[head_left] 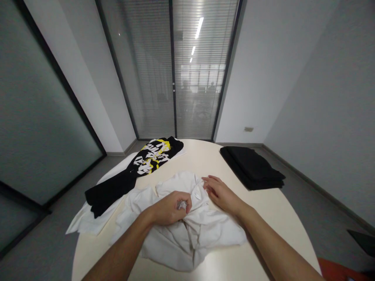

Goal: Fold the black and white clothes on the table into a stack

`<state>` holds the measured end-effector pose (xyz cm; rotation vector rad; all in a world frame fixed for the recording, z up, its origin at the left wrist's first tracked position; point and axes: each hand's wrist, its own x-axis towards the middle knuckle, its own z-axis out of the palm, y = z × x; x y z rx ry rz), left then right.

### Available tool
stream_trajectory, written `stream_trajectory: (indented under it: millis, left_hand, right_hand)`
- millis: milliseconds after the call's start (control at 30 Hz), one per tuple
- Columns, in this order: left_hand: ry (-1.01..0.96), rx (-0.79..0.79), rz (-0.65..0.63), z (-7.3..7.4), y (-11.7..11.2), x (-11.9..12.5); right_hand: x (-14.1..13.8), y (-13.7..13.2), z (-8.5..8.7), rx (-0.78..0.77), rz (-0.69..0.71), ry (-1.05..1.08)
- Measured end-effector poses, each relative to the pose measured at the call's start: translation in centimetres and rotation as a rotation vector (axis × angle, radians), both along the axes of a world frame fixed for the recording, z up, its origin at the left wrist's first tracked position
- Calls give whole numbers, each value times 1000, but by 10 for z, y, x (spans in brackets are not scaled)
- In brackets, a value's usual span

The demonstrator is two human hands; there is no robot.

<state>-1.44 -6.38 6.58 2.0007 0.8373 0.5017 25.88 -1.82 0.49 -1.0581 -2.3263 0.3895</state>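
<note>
We're gripping bunched white cloth (172,249) in our left hand (174,208), probably to steady it, right hand (221,194) loosely open; folded black stack (249,168) sits near the desk (202,158)'s right edge.

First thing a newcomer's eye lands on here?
Probably the black garment with its loud white-and-yellow print, at the table's far left, lying over something white. Next, the crumpled white cloth front and centre, with the left grip curled around a bit of it and the right grip at its far right edge. Then the neat black stack on the right, dark against the pale top.
</note>
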Motion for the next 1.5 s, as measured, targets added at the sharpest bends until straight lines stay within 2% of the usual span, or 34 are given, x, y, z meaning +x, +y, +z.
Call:
stream_trajectory:
  millis: [133,233,367,433,567,633,700,833,900,1000,1100,1200,1333,1400,1500]
  left_hand:
    - [46,-55,-46,1,0,-2]
    - [101,50,-28,2,1,-4]
    - [310,393,262,-3,8,-12]
    - [376,460,396,-8,15,-19]
    - [322,422,638,-16,27,-31]
    - [253,371,723,-17,30,-34]
    - [214,323,766,-16,31,-35]
    - [214,235,754,-11,26,-30]
    - [229,254,738,-6,22,-23]
    - [286,277,735,-2,13,-11]
    - [331,218,707,-4,5,1]
    - [297,228,612,-13,1,7]
    - [226,311,454,-24,4,7]
    - [211,325,445,-27,7,4]
    - [233,330,546,-27,13,-1]
  right_hand:
    - [-6,-1,1,-18,-6,62]
    - [-9,-2,4,4,-31,20]
    - [-5,-4,17,13,-16,-101]
    - [-1,-6,24,12,-19,-118]
    - [8,-8,33,-47,27,-48]
    - [12,-7,33,-166,46,54]
    - [15,-5,30,-315,-6,202]
    - [16,1,25,-480,-209,483]
    - [16,4,24,-533,-249,586]
    - [19,2,26,-656,-184,690]
    - [25,-4,31,-751,18,646]
    - [29,-8,35,-753,112,553]
    - [28,-5,33,-728,43,539]
    - [29,-1,31,-701,-13,534]
    - [32,4,28,-657,-88,545]
